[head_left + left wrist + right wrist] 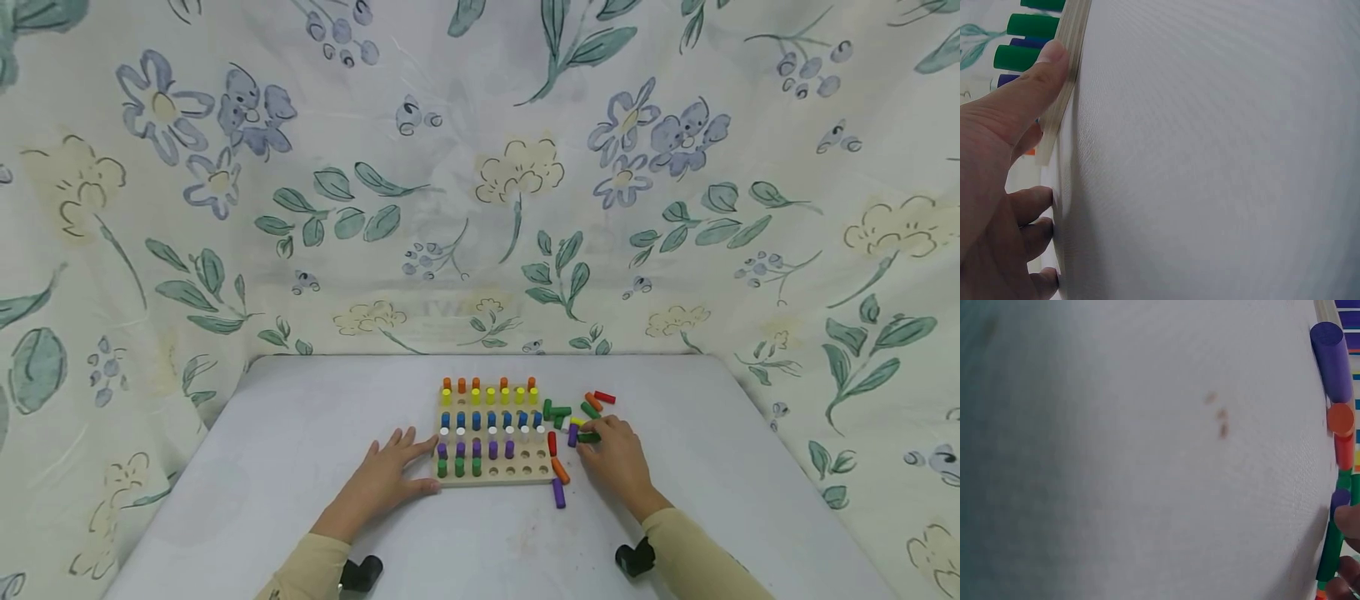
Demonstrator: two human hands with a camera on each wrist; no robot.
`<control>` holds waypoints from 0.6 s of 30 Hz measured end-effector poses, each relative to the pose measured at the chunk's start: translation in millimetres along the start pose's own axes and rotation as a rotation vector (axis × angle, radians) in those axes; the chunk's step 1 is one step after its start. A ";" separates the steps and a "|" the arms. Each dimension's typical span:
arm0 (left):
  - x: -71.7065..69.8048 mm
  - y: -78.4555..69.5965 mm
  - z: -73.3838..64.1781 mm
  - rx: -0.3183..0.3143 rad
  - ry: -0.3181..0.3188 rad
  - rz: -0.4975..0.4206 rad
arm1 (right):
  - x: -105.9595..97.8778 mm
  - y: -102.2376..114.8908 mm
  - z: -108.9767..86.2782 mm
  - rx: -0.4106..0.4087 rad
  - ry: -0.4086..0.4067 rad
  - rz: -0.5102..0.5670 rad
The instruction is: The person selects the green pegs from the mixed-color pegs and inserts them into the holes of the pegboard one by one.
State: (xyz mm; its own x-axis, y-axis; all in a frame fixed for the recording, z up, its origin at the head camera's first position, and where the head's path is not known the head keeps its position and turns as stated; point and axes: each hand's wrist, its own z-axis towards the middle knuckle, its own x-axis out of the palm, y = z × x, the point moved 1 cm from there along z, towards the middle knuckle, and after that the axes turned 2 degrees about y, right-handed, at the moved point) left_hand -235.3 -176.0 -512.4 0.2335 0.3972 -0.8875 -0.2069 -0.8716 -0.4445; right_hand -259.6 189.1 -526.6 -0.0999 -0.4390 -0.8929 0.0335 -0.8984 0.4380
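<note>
A wooden pegboard [517,476] bears rows of orange, yellow, blue, white, purple and green pegs, with several bare holes in the front rows. My left hand [386,477] rests at its left side, fingers spread. In the left wrist view the left thumb [1052,53] touches the board's edge beside green pegs [1032,26]. To the right of the board, my right hand [617,454] reaches into loose pegs, thumb and index finger around a green peg [589,437]. A purple peg [573,435] lies right by these fingertips. The right wrist view shows the green peg [1330,550] at the fingers, partly hidden.
Loose red [552,443], orange [561,471] and purple [558,493] pegs lie along the board's right edge. More loose pegs, green [560,411], orange [593,401] and red [604,397], lie beyond the right hand. A floral cloth [450,250] hangs behind the white table [480,542].
</note>
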 end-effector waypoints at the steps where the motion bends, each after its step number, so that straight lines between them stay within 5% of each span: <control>1: 0.2 0.0 0.2 -0.001 0.002 0.000 | 0.0 0.1 0.1 0.002 0.003 0.002; 18: -1.2 -0.4 -1.4 -0.012 0.013 -0.005 | 0.7 1.4 1.0 -0.008 -0.007 0.025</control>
State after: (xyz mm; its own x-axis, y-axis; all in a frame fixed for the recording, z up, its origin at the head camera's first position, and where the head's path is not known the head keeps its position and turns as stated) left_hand -234.1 -176.5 -511.0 0.2470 0.3980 -0.8835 -0.1944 -0.8729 -0.4475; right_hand -260.7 187.5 -526.5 -0.1060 -0.4611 -0.8810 0.0438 -0.8873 0.4592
